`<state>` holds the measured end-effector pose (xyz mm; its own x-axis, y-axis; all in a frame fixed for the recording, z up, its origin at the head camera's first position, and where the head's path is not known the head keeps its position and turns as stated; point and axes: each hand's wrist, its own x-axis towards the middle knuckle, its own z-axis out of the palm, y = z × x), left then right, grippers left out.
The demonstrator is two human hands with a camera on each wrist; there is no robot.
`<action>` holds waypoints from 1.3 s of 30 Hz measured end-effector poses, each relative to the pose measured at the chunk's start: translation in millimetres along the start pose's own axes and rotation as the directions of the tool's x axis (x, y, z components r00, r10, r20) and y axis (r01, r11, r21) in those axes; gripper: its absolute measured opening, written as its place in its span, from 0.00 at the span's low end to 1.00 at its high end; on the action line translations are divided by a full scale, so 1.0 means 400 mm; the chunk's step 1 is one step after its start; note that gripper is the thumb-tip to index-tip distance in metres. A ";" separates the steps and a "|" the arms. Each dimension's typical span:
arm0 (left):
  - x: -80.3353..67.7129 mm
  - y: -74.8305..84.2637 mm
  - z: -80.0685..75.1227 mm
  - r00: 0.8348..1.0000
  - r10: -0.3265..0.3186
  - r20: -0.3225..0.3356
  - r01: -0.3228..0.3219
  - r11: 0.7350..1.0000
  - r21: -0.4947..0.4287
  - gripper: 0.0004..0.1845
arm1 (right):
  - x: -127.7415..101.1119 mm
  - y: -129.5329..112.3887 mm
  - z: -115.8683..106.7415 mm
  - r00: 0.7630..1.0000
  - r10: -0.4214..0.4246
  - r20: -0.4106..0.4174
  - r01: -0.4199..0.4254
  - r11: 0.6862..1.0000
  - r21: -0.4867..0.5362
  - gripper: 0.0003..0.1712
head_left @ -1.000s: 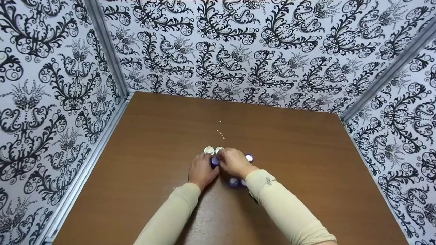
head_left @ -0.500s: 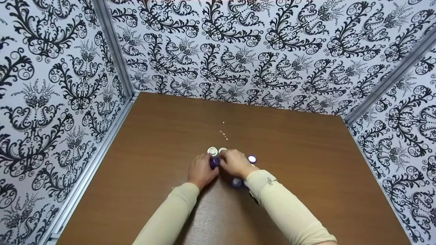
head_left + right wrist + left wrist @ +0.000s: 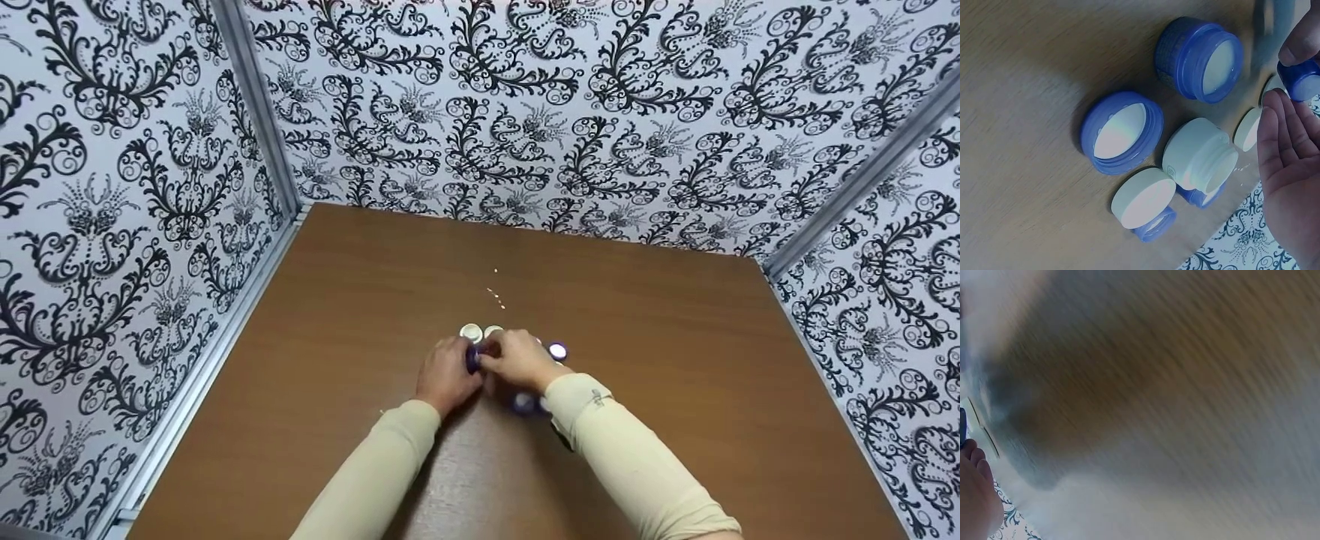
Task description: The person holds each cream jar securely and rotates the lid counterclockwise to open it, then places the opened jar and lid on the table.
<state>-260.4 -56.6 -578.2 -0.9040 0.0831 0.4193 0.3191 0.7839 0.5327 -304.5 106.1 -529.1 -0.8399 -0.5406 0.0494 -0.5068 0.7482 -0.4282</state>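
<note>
My left hand (image 3: 448, 375) grips a small blue jar (image 3: 472, 358) above the middle of the table. The right hand (image 3: 523, 361) reaches in from the other side, its thumb and fingertips pinching the near end of that jar. Seen from the right wrist, the blue jar (image 3: 1297, 81) has a pale end and sits between a thumb and fingers. Just beyond the hands lie two round white pieces (image 3: 471, 334). The left wrist view is mostly blurred, with part of a hand (image 3: 977, 495) at its lower left edge.
Under the right forearm stand an open blue jar (image 3: 1199, 62), an upturned blue lid (image 3: 1123, 132), an open white jar (image 3: 1202, 154) and a white lid (image 3: 1143, 197), with smaller blue pieces (image 3: 1156, 225) behind. Small pale specks (image 3: 496, 298) dot the wooden table (image 3: 637, 315). Patterned walls enclose it.
The right thumb and fingertips have shifted round the jar's end, and the thumb now shows lower. The left hand keeps its hold. The head view has swung slightly left.
</note>
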 end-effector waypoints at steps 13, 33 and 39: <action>-0.002 -0.001 -0.006 0.997 0.077 -0.003 -0.077 0.996 0.037 0.20 | -0.004 0.002 -0.009 1.000 0.003 0.016 -0.003 1.000 0.026 0.08; 0.004 -0.023 -0.017 0.985 0.163 0.059 -0.164 0.987 0.003 0.17 | -0.008 0.011 -0.008 0.995 -0.018 0.096 0.003 0.987 0.161 0.08; 0.002 -0.028 -0.018 0.982 0.167 0.088 -0.169 0.985 0.015 0.15 | -0.010 0.016 -0.006 0.993 -0.047 0.105 0.027 0.982 0.187 0.10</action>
<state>-262.6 -69.7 -578.3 -0.8594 0.2666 0.4362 0.4630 0.7677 0.4429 -304.9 113.8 -530.0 -0.7902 -0.6123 -0.0253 -0.4836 0.6485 -0.5879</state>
